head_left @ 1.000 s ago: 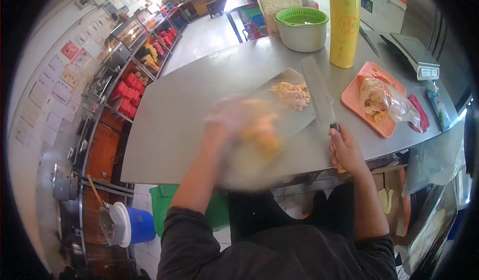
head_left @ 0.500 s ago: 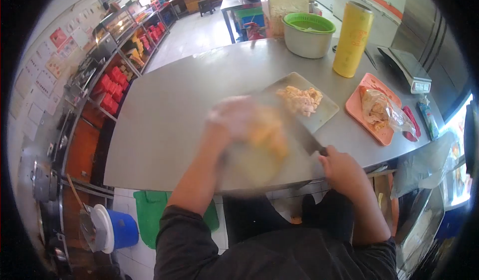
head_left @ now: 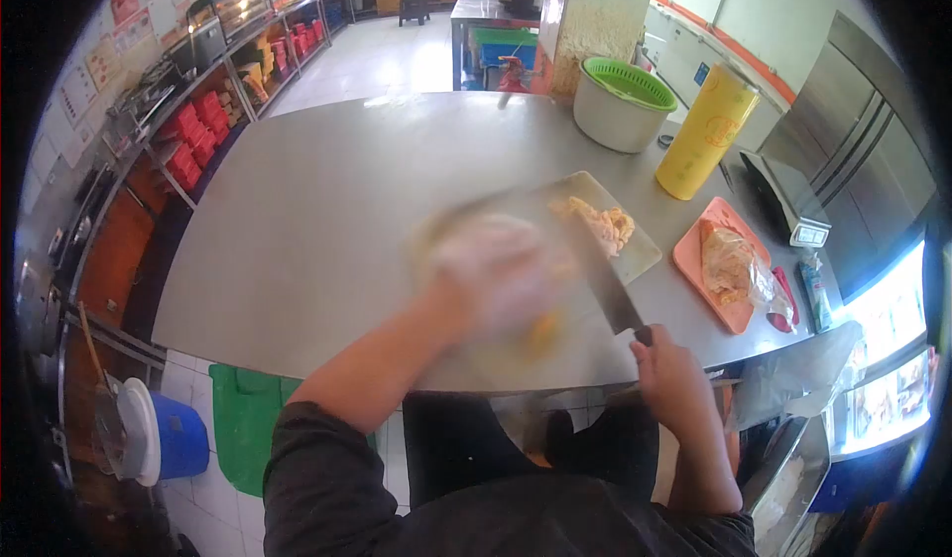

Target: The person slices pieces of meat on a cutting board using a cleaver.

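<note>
- Since 0.5 seconds ago, the left hand [head_left: 501, 269] moves over more of the yellow food [head_left: 543, 329], and the knife [head_left: 615, 297] now crosses more of the meat pile [head_left: 617, 228]. The whole view turns a bit too.
- Far left, 1 blue bucket [head_left: 181, 441] stands on the floor, off the table [head_left: 297, 240].
- The left hand is a blur. I cannot tell if its fingers grip the yellow food or just press it. Maybe it keeps the food from sliding. Less of that food peeks out now, and it is near the table's front edge.
- The meat pile sits near the far end of the cutting board [head_left: 643, 261]. That may leave room on the near part.
- The right hand [head_left: 674, 373] is closed around the knife's handle, likely to keep the blade steady. The blade points forward and a bit left.
- 1 yellow roll [head_left: 706, 135] stands on its end past the board.
- Farther right, the pink tray [head_left: 691, 256] holds a clear bag of meat [head_left: 729, 264], maybe to keep drips off the table. Both stay put.
</note>
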A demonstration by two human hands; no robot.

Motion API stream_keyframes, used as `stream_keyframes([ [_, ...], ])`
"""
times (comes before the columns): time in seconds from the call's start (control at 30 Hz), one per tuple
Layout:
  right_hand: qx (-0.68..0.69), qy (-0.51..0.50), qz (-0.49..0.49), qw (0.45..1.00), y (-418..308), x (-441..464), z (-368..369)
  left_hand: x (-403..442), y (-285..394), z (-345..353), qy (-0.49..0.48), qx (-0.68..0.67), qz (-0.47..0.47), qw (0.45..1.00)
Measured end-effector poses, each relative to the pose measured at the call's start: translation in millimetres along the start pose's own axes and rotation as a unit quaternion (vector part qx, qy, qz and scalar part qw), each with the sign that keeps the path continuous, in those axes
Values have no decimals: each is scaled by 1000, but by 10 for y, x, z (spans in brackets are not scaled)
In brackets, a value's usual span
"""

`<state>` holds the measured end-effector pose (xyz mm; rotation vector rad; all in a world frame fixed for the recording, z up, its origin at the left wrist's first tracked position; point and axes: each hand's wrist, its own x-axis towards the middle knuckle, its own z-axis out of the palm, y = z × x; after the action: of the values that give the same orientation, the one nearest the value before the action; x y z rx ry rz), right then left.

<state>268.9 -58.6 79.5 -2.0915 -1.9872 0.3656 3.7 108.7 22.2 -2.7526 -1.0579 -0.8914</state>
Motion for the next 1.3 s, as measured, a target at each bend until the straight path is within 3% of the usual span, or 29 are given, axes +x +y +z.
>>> stream_keyframes([
  [0.17,-30,-52,-11,998,-230,142,178,132,96,-365,-135,-104,-129,977],
  [0.3,-66,-84,-22,994,-368,193,204,160,111,-391,-168,-101,-129,972],
  [0.37,-53,-83,-25,995,-395,183,225,156,165,-399,-130,-138,-160,969],
  [0.5,-70,-94,-16,993,-490,209,300,22,-4,-25,-144,-213,-179,950],
  [0.57,-68,-96,-3,993,-489,275,367,59,142,-211,-141,-82,-104,981],
  [0.7,-90,-111,-23,989,-430,571,530,61,178,-244,-180,-96,-119,972],
  [0.77,-69,-108,-45,991,-463,735,478,8,176,-166,-101,-52,-56,992],
  [0.93,-1,-52,-107,993,-536,804,448,8,161,-108,-123,-45,-75,988],
  [1.0,-32,-80,-76,993,-532,757,445,6,201,-147,-104,-20,-69,992],
  [1.1,-65,-124,-37,989,-421,536,370,82,333,-383,-159,-3,-94,983],
  [1.2,-64,-125,-28,990,-256,87,206,-33,227,-262,-145,-60,-150,976],
  [1.3,-102,-158,36,982,-253,-297,-26,-198,1,123,-11,-22,-61,998],
])
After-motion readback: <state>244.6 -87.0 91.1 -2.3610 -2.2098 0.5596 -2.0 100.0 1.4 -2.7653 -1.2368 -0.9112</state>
